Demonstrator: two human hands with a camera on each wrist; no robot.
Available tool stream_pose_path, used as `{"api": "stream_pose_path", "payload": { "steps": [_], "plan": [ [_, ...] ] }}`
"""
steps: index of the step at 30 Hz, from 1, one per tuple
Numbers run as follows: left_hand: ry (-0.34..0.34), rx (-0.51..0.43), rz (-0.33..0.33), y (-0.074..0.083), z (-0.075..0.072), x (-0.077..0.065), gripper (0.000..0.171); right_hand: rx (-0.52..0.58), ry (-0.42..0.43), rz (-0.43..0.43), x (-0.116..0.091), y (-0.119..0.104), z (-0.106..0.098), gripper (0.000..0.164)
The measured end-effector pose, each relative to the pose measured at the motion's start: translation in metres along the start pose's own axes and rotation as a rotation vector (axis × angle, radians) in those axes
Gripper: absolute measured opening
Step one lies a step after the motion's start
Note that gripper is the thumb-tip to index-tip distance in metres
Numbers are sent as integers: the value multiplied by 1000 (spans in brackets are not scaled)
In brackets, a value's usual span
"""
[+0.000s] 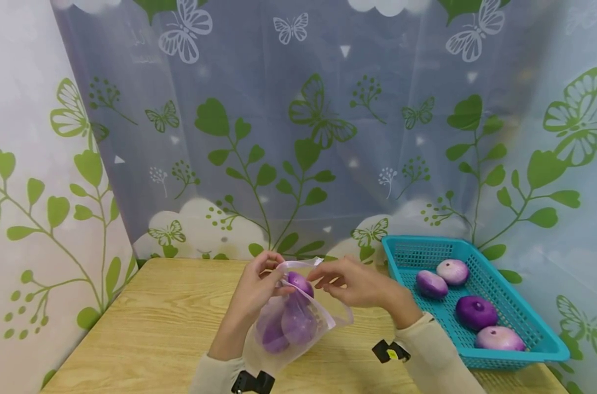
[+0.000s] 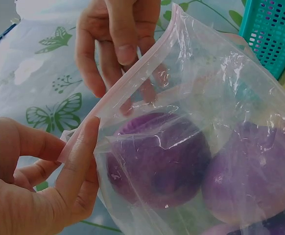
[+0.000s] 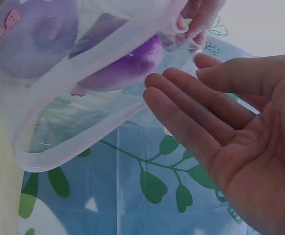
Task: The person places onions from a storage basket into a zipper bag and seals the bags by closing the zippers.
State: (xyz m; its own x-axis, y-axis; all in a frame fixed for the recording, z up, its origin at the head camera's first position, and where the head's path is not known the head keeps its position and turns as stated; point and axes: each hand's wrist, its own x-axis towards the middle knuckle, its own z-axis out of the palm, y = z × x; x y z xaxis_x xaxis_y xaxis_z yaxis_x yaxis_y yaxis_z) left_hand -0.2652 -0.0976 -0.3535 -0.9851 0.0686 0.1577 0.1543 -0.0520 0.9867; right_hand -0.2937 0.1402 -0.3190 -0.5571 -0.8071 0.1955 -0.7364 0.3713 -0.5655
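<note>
My left hand (image 1: 254, 290) pinches the rim of a clear zip-top bag (image 1: 323, 314) between thumb and fingers, low in the middle of the head view. Several purple onions are inside; the top onion (image 2: 157, 161) lies just under the bag's mouth, partly veiled by the plastic. My right hand (image 1: 352, 282) is at the other side of the mouth. In the right wrist view its fingers (image 3: 191, 112) are nearly straight, with nothing in the palm. The bag's mouth gapes open there, and the onion (image 3: 123, 68) shows close to those fingertips.
A turquoise basket (image 1: 517, 358) stands to the right on the wooden table (image 1: 180, 306). It holds several onions, among them a dark purple onion (image 1: 477, 313) and a pale onion (image 1: 453, 272). A patterned curtain (image 1: 259, 164) hangs behind the table.
</note>
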Motion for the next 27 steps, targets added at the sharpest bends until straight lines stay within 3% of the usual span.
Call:
{"api": "stream_pose_path", "payload": {
  "steps": [4, 9, 17, 27],
  "plan": [
    [1, 0, -2, 0, -1, 0, 9, 5, 18, -3, -1, -3, -4, 29],
    [-2, -6, 3, 1, -2, 0, 10, -2, -19, -4, 1, -3, -3, 28],
    [-5, 8, 1, 1, -3, 0, 12, -70, -20, -75, 7, 1, 5, 29],
    [-19, -18, 2, 2, -4, -1, 9, -21, 10, 19, -8, -4, -16, 25]
  ]
}}
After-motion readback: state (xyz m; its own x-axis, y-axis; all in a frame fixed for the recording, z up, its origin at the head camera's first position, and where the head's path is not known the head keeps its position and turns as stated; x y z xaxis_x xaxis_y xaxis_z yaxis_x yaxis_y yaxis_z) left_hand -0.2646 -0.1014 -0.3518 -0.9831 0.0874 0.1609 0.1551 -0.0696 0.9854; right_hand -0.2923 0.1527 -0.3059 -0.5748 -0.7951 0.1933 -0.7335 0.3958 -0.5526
